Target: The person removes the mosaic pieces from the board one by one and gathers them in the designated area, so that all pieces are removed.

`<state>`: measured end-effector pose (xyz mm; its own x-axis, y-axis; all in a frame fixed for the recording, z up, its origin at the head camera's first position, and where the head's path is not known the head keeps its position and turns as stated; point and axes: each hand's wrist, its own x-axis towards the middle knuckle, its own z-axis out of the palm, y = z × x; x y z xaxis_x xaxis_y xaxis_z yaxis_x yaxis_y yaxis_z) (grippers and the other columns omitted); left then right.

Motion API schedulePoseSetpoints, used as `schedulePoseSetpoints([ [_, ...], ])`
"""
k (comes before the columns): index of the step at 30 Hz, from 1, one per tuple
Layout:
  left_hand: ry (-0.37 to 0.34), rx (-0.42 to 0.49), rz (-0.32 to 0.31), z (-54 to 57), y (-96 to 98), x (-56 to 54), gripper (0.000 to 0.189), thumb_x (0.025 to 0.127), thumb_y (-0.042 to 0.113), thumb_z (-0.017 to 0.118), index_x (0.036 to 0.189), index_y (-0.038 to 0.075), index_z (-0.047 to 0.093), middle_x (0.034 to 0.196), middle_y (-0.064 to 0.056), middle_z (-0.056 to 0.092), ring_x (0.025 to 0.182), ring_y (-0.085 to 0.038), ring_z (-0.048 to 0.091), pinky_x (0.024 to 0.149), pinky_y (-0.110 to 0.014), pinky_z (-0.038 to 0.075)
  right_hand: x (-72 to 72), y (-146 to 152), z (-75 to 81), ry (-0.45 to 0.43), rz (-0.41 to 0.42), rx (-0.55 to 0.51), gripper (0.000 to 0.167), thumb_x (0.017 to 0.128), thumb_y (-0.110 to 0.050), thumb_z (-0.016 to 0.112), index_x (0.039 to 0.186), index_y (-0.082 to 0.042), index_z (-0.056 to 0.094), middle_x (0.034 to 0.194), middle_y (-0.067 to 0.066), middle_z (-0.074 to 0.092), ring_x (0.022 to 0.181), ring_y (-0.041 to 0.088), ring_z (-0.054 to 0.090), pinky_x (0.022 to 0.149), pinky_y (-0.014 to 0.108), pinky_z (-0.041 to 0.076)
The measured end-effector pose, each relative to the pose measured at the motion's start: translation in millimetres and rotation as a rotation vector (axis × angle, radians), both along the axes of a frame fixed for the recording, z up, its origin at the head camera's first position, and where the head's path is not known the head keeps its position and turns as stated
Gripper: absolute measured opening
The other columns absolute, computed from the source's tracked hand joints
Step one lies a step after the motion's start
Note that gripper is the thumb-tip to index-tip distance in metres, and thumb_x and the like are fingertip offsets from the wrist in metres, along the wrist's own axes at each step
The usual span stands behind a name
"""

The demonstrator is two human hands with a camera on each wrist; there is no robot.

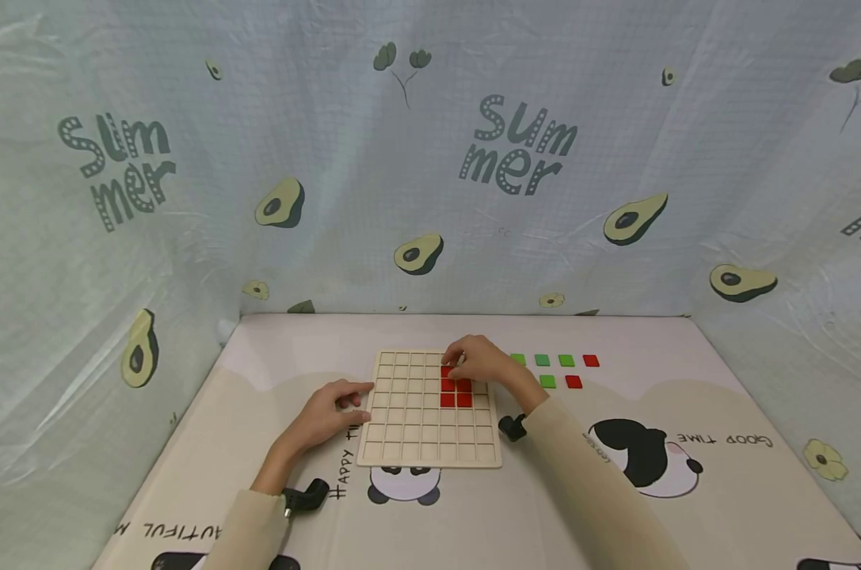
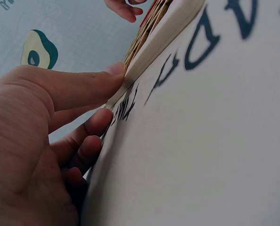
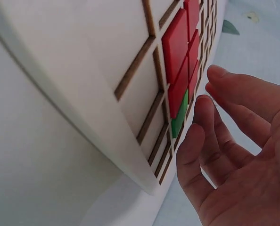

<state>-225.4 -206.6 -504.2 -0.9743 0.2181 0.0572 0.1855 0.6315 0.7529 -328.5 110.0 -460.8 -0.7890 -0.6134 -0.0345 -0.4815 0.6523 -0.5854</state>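
A pale wooden grid board (image 1: pixel 394 434) lies on the table, divided into many square cells. Several red square tiles (image 1: pixel 447 400) fill cells in its upper right part. One green tile (image 3: pixel 179 117) sits beside the red ones in the right wrist view. My right hand (image 1: pixel 481 361) hovers over these tiles, fingers loosely bent and parted, with nothing visible between them. At the board's left edge, my left hand (image 1: pixel 326 412) rests its thumb and index fingertips against the wooden rim. Its other fingers bend loosely below, seen in the left wrist view.
Right of the board lie loose green tiles (image 1: pixel 566 360) and red tiles (image 1: pixel 574 381) in two rows, partly covered by my right forearm. The tablecloth carries panda prints (image 1: pixel 644 455) and lettering. A light curtain with avocado prints (image 1: pixel 419 253) encloses the table's back and sides.
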Motion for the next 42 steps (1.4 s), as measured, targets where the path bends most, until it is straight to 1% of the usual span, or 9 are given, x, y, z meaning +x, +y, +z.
schedulePoseSetpoints([
  [7,-0.006,0.003,-0.001,-0.9,0.1,0.1,0.052,0.087,0.022,0.080,0.137,0.009,0.068,0.098,-0.003,0.061,0.090,-0.018,0.049,0.080,-0.030,0.039,1.9,0.2,-2.7,-0.021,-0.025,0.029,0.019,0.092,-0.010,0.076,0.110,-0.008,0.078,0.101,0.004,0.074,0.091,0.015,0.063,0.082,0.031,0.052],
  [12,0.006,0.004,-0.008,-1.8,-0.2,-0.1,0.052,0.088,0.021,0.080,0.137,0.008,0.067,0.098,-0.004,0.061,0.090,-0.018,0.050,0.080,-0.029,0.039,3.3,-0.6,-2.6,-0.043,-0.047,0.019,0.020,0.092,-0.009,0.074,0.111,-0.009,0.078,0.105,0.005,0.073,0.094,0.016,0.062,0.085,0.032,0.052],
  [19,0.003,0.002,-0.004,-0.4,-0.7,0.8,0.052,0.088,0.023,0.080,0.137,0.008,0.067,0.098,-0.002,0.061,0.089,-0.016,0.050,0.079,-0.027,0.039,2.1,-1.3,-3.9,-0.034,-0.061,0.033,0.019,0.092,-0.008,0.074,0.110,-0.009,0.079,0.106,0.005,0.074,0.098,0.018,0.062,0.088,0.035,0.053],
  [21,0.005,0.002,-0.011,-0.8,-0.7,1.4,0.053,0.089,0.024,0.080,0.137,0.008,0.067,0.099,-0.003,0.062,0.089,-0.015,0.050,0.079,-0.027,0.040,1.8,-1.5,-4.3,-0.038,-0.072,0.033,0.019,0.092,-0.008,0.074,0.110,-0.009,0.079,0.106,0.005,0.074,0.098,0.018,0.062,0.089,0.036,0.052],
  [24,0.008,0.005,-0.012,-0.9,0.0,1.2,0.052,0.088,0.023,0.080,0.137,0.008,0.067,0.099,-0.003,0.062,0.090,-0.016,0.050,0.080,-0.027,0.040,0.7,-1.7,-5.5,-0.035,-0.080,0.030,0.019,0.092,-0.008,0.074,0.110,-0.010,0.079,0.106,0.005,0.074,0.098,0.018,0.061,0.089,0.036,0.053],
  [32,0.014,0.004,-0.006,-1.2,0.6,-1.0,0.051,0.088,0.022,0.080,0.136,0.009,0.068,0.098,-0.003,0.061,0.090,-0.018,0.050,0.080,-0.030,0.039,-1.6,0.2,-7.9,-0.019,-0.058,0.008,0.019,0.091,-0.007,0.075,0.110,-0.008,0.077,0.103,0.005,0.072,0.092,0.016,0.060,0.082,0.032,0.052],
  [42,0.009,0.013,-0.006,-2.3,0.5,-0.8,0.051,0.088,0.022,0.080,0.136,0.008,0.068,0.098,-0.003,0.061,0.090,-0.017,0.049,0.079,-0.028,0.039,-2.4,-0.6,-8.9,-0.027,-0.063,0.001,0.017,0.093,-0.008,0.074,0.109,-0.008,0.078,0.100,0.005,0.072,0.091,0.015,0.059,0.080,0.030,0.050],
])
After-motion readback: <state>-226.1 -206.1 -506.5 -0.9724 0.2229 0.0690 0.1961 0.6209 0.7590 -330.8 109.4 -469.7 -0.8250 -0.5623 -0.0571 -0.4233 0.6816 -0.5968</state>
